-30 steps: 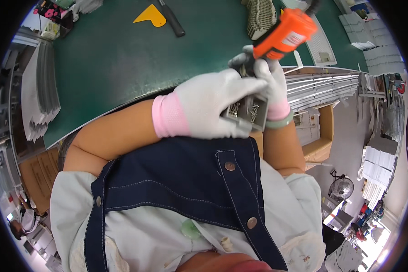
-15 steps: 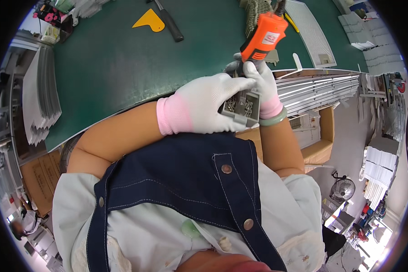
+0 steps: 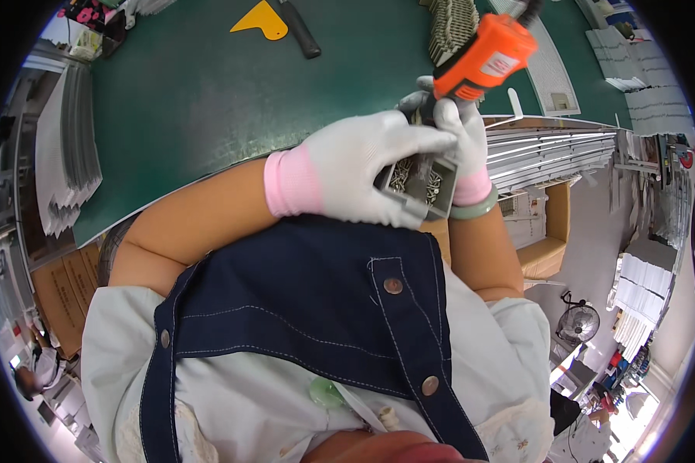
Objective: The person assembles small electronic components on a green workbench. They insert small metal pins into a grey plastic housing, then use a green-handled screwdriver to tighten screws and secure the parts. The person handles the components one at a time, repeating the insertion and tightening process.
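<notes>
Both my hands wear white knit gloves with pink cuffs and meet above the near edge of the green table. My left hand [image 3: 359,166] is closed around a small grey divided box [image 3: 415,208], its thumb side along the front wall. Short silvery screws [image 3: 434,187] lie in the box's two visible compartments. Just beyond the box, my right hand [image 3: 468,143] grips an orange and black electric screwdriver [image 3: 488,58], whose cable leaves its raised top end. The lower tip of the tool is hidden behind my gloves.
A yellow scraper [image 3: 267,21] lies beside a black-handled tool [image 3: 301,32] on the green table [image 3: 201,85]. Beige plastic parts [image 3: 449,27] and a perforated panel [image 3: 554,73] lie at the far right. Grey panels [image 3: 68,154] stand left; metal rails [image 3: 540,154] and a cardboard box [image 3: 547,243] sit right.
Both hands have shifted slightly right in the view with the box and screwdriver. The screwdriver's top leans further right. The table items have also shifted a little in the view.
</notes>
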`<control>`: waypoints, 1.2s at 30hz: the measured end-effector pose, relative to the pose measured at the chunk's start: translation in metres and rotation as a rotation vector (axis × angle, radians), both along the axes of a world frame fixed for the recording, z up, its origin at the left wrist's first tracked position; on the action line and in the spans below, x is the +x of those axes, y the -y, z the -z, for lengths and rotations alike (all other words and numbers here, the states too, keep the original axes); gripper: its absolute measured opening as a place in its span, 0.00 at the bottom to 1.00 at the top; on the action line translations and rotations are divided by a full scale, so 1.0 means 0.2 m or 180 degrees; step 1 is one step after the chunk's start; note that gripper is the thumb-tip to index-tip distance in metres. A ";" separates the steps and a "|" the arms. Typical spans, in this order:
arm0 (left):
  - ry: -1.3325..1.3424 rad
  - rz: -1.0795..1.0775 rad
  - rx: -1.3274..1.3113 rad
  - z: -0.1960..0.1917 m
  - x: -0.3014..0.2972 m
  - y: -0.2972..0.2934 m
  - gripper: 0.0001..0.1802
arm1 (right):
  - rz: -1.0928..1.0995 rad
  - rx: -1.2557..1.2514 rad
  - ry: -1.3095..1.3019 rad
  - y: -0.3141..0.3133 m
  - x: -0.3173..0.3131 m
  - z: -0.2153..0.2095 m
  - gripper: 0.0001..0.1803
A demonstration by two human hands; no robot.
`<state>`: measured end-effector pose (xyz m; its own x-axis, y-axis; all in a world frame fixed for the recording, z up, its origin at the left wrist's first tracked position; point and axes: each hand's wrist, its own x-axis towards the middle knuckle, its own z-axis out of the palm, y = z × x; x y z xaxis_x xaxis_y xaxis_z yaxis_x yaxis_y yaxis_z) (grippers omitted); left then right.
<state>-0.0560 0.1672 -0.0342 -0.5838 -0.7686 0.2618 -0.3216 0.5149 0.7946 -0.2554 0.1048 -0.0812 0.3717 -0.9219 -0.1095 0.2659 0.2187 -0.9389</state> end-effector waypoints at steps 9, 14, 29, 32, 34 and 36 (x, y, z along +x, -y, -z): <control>-0.0051 -0.0041 -0.0042 0.04 0.00 -0.03 0.44 | -0.0023 -0.0070 0.0440 -0.05 0.02 0.02 0.21; -0.0070 -0.0238 -0.0053 0.11 -0.02 0.01 0.43 | -0.0161 0.0090 0.0232 0.03 0.01 0.17 0.19; 0.0264 -0.0245 -0.0367 0.05 0.11 -0.03 0.48 | 0.2306 -0.1184 -0.2069 0.53 -0.46 0.11 0.18; 0.0174 -0.0270 -0.0371 0.05 0.17 -0.05 0.50 | 0.2500 -0.1239 -0.3371 0.86 -0.66 0.22 0.17; 0.0175 -0.0286 -0.0305 0.06 0.18 -0.04 0.50 | 0.2180 -0.1533 -0.4175 0.97 -0.61 0.18 0.21; 0.0170 -0.0241 -0.0278 0.06 0.20 -0.03 0.50 | 0.1590 -0.1327 -0.4788 1.11 -0.53 0.18 0.26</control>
